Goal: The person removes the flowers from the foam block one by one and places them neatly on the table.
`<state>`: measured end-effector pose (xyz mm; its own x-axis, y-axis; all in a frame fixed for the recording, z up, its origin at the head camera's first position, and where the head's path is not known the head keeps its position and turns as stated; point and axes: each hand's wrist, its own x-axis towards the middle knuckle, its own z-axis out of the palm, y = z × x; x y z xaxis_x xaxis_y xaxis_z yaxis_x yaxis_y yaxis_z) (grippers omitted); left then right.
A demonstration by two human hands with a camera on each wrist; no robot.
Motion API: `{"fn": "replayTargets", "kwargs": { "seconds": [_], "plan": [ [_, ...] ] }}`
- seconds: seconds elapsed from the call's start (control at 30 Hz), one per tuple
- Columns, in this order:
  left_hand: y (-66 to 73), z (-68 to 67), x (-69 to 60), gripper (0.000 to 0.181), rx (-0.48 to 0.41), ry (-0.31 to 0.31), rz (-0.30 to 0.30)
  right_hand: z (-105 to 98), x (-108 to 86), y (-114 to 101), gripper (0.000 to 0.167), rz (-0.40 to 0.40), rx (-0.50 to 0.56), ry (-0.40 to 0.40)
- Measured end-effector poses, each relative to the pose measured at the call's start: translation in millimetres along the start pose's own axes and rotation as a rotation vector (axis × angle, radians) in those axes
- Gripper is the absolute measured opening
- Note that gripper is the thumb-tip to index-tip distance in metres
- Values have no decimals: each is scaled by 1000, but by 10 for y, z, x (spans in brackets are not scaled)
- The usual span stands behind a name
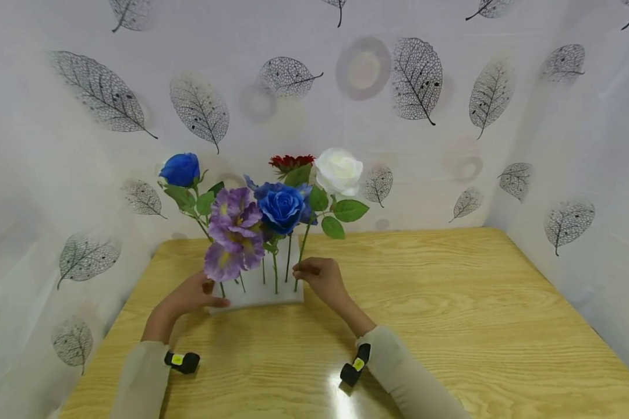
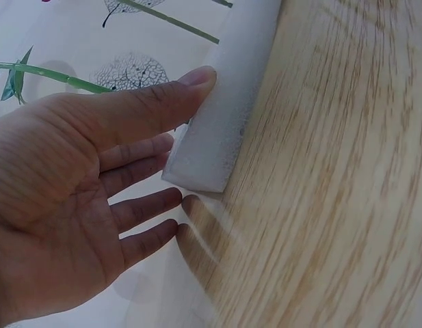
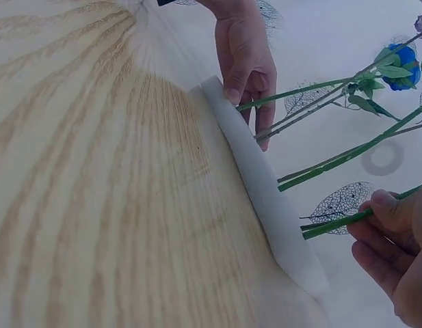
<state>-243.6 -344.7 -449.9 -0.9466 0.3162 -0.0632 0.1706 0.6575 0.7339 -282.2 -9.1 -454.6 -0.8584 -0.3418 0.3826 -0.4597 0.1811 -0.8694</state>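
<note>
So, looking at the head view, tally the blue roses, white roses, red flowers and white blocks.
Blue roses: 2
White rose: 1
Red flower: 1
White block: 1
Total: 5
Not counted: bluish petals behind the front rose, kind unclear.

I've got a light wood-grain table [image 1: 451, 302] in front of me, far corners rounded, bright glare [image 1: 342, 396] on my side. Behind it hangs a pale backdrop [image 1: 304, 29] printed with dark skeleton leaves [image 1: 418, 78] and faint blurry rings [image 1: 364, 68].
</note>
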Motion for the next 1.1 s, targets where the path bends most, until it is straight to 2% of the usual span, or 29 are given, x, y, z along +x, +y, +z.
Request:
{"fn": "replayTargets", "kwargs": {
  "seconds": [0.17, 0.57, 0.73, 0.93, 1.1],
  "plan": [
    [13, -4, 0, 94, -9, -6, 3, 21, 3, 58, 11, -6, 15, 38],
    [-6, -7, 8, 94, -15, -13, 11, 21, -4, 43, 6, -14, -31, 90],
    [-28, -3, 17, 96, -18, -12, 5, 37, -3, 64, 6, -30, -16, 85],
    [-44, -2, 19, 91, -17, -8, 8, 60, 5, 74, 7, -51, -55, 69],
    [-44, 6, 13, 99, -19, -8, 1, 61, 1, 54, 7, -45, -44, 90]
  ]
}}
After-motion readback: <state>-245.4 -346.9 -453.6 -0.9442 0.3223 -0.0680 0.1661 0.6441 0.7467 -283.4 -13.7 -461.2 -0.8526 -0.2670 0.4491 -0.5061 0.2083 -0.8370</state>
